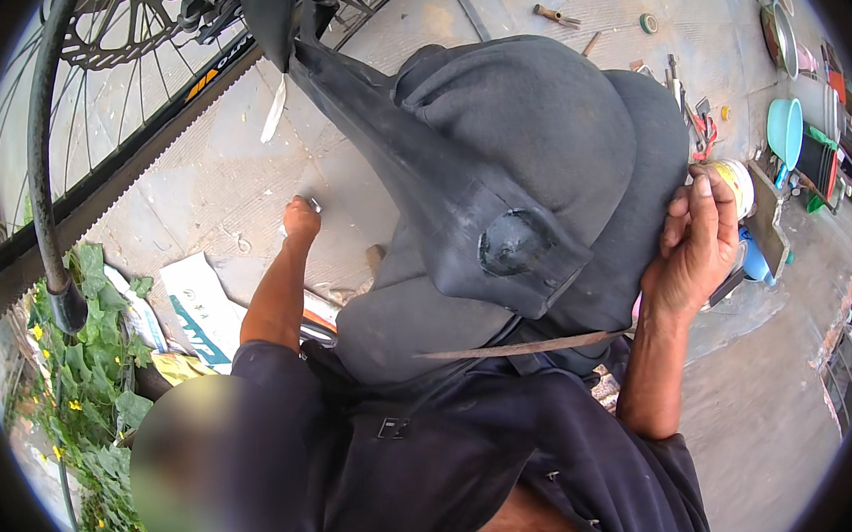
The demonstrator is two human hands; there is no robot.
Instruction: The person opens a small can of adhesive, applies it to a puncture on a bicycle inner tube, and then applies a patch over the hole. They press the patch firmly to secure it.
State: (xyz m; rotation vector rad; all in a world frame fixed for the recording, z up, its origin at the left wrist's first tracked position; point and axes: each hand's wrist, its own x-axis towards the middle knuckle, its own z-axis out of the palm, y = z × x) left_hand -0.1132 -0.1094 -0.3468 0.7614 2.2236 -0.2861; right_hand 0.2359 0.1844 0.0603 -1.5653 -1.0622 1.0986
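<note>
A black rubber inner tube [411,184] lies across my dark-trousered lap, with a round, shiny, wet-looking spot [514,243] on its wide end. My left hand [301,218] reaches down to the floor, closed around a small silvery thing [315,204] whose kind I cannot make out. Beside my right knee, my right hand [699,230] is raised palm-up, its fingers loosely bent and apart with nothing visible in them. A white tub [736,187] stands just beyond those fingers. Across my lap, below the tube, rests a thin brown strip [524,346].
A spoked wheel with a black tyre [128,177] fills the upper left, a black cable [40,173] hanging before it. Leafy plants [92,384] and a white bag [199,309] are at left. Pliers [555,14] lie on the floor ahead; a turquoise basin [785,132] stands at right.
</note>
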